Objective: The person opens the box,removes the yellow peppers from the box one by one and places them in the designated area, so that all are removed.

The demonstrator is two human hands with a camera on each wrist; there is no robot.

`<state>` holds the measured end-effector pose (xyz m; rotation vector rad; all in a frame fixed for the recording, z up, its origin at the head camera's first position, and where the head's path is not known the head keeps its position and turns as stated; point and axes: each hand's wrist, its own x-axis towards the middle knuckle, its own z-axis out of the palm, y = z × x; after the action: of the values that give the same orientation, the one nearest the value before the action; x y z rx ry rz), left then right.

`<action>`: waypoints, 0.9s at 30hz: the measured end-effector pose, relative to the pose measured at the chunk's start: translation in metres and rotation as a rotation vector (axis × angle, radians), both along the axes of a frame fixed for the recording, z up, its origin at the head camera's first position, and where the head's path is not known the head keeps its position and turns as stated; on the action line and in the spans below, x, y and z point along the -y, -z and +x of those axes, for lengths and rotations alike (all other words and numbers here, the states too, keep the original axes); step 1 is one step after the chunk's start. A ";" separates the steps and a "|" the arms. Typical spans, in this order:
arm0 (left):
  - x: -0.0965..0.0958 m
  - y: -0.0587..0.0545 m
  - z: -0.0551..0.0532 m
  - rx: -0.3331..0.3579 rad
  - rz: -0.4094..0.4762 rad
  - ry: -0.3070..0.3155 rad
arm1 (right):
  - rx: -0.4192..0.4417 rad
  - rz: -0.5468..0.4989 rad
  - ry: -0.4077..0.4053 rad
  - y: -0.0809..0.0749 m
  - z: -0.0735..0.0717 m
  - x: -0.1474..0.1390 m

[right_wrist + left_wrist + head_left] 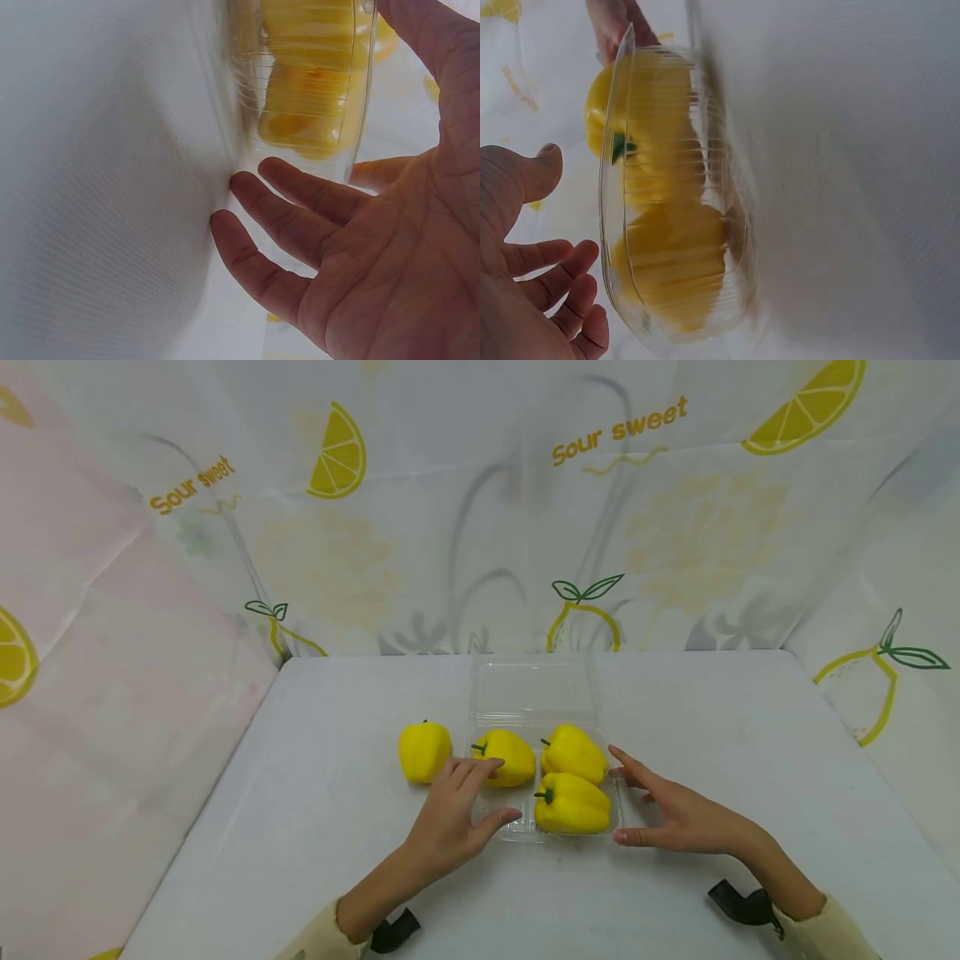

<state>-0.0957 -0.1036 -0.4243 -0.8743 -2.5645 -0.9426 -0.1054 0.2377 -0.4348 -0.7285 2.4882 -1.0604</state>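
Observation:
A clear plastic clamshell box (pixel 517 837) lies with its lid (pixel 536 689) laid back. Inside it are three yellow bell peppers: one at the back left (pixel 513 760), one at the back right (pixel 576 753) and one at the front right (pixel 576 806). My left hand (pixel 448 822) reaches over the box's left side, its fingertips overlapping the back-left pepper in the head view; its fingers are loosely bent and grip nothing. At the box's right wall, my right hand (pixel 686 817) spreads its fingers and thumb beside the plastic, holding nothing.
Another yellow bell pepper (pixel 425 752) stands on the white table (pixel 322 810), left of the box. Printed lemon cloth (pixel 427 552) hangs behind and at both sides. A black wrist mount (pixel 738 906) shows at the right sleeve, another (pixel 395 932) at the left.

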 end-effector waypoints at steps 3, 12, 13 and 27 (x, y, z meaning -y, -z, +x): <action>-0.005 0.001 0.001 0.000 0.000 0.018 | -0.001 -0.001 0.000 0.000 0.000 0.000; -0.019 0.002 0.003 -0.017 -0.003 0.063 | 0.000 0.000 -0.002 -0.001 0.000 0.001; -0.021 0.002 0.003 -0.015 -0.005 0.066 | -0.001 -0.001 -0.003 -0.001 0.000 0.001; -0.041 0.003 0.004 -0.006 -0.004 0.106 | -0.025 -0.010 -0.009 -0.001 0.001 0.000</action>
<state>-0.0917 -0.0627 -0.4275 -1.0218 -2.5368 -0.9629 -0.1047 0.2380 -0.4336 -0.7592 2.5002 -1.0674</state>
